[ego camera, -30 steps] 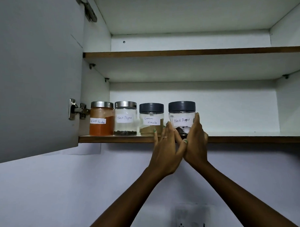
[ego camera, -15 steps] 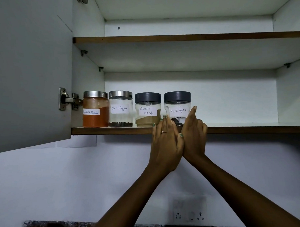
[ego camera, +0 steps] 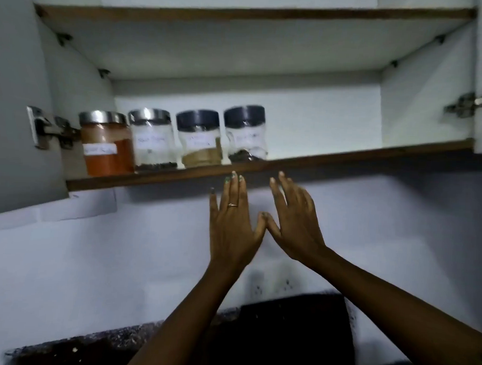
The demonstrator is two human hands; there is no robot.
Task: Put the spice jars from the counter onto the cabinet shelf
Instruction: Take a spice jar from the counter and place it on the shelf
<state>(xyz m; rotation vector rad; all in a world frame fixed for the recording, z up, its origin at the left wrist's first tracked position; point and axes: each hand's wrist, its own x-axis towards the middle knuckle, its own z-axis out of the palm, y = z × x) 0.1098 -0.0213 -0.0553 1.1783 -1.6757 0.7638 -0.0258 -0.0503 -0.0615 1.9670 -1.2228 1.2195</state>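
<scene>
4 spice jars stand in a row at the left end of the lower cabinet shelf (ego camera: 344, 154), close to its front edge and nearly touching one another. From the left: a jar of orange-red powder (ego camera: 106, 146) with a silver lid, a clear jar (ego camera: 152, 139) with a silver lid and a thin dark layer at the bottom, a jar of tan-brown powder (ego camera: 199, 140) with a dark lid, and a dark-lidded jar (ego camera: 245, 134) with a small heap of dark grains at its base. Each carries a white label, too blurred to read. Below the shelf edge, both hands are raised with palms facing away and hold nothing. The left hand (ego camera: 234, 220) has its fingers (ego camera: 234, 187) straight and close together, tips just under the shelf edge, with a ring on 1 of them. The right hand (ego camera: 294, 218) is just beside it, its fingers (ego camera: 282, 186) straight and slightly spread, tilted to the left; the 2 thumbs meet between the hands. Neither hand touches a jar. The open cabinet door (ego camera: 15, 106) hangs at the left on a metal hinge (ego camera: 49, 128), and another hinge (ego camera: 468, 104) shows at the right. A pale wall (ego camera: 95, 259) runs below, with the dark speckled table (ego camera: 92, 346) at the bottom.
</scene>
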